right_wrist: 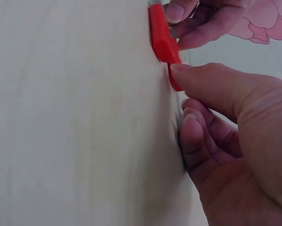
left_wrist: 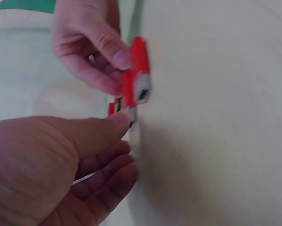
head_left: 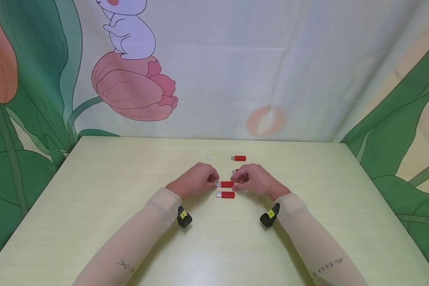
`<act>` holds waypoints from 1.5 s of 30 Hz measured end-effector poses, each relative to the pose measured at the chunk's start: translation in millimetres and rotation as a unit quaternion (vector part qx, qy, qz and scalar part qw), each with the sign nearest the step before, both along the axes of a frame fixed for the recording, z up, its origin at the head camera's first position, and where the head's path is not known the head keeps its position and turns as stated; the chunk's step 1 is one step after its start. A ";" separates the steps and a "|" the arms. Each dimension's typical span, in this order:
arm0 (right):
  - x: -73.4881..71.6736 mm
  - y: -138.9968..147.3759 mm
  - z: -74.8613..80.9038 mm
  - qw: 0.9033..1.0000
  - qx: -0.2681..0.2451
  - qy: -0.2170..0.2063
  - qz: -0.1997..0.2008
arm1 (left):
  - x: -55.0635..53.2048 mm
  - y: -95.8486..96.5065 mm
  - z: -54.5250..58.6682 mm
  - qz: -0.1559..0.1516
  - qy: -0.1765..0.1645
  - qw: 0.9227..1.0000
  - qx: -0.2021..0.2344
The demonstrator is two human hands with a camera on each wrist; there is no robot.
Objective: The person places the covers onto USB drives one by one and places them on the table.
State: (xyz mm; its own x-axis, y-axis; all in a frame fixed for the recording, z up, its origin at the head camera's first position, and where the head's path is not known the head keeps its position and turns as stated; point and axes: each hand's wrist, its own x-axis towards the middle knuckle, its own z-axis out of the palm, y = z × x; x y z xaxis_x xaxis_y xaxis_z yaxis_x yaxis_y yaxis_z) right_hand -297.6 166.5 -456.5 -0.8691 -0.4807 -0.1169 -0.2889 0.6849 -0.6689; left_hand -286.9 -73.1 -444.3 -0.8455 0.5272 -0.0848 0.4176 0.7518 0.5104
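Several red USB flash drives lie on the table between the two hands. The nearest flash drive (head_left: 225, 195) lies just in front of a second flash drive (head_left: 227, 184), parallel to it, metal ends to the left. My left hand (head_left: 199, 180) has its thumb (left_wrist: 113, 123) at the second drive's left end. At its red end is the thumb (right_wrist: 197, 77) of my right hand (head_left: 255, 180). In both wrist views the other fingers stay loosely bent, apart from the thumb. Behind the right fingers, a third flash drive (head_left: 234, 172) is mostly hidden.
Farther back lies another red flash drive (head_left: 238, 158), with a small clear cap (head_left: 208, 157) to its left. A printed curtain (head_left: 214, 79) hangs behind the table's back edge. Black wrist cameras (head_left: 184, 217) sit by both sleeves.
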 end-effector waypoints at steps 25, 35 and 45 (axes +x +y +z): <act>-31.5 7.9 6.4 0.993 0.071 0.094 -0.019 | -41.4 -27.9 8.7 0.040 0.045 0.997 -0.051; -32.6 6.1 6.2 0.994 0.079 0.066 -0.034 | -47.8 -20.9 1.0 0.012 0.026 0.997 -0.066; -34.4 8.9 1.8 0.993 0.090 0.068 -0.019 | -46.5 -19.1 -2.6 -0.009 0.044 0.996 -0.073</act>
State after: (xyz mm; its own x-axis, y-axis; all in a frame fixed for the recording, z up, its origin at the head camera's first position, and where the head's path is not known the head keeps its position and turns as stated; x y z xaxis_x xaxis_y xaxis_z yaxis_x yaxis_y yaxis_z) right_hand -332.0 175.3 -454.7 -0.9001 -0.4285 -0.0785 -0.3390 0.8021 -0.4916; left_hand -333.4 -92.2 -446.9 -0.8436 0.5298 -0.0873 0.4699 0.8071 0.3574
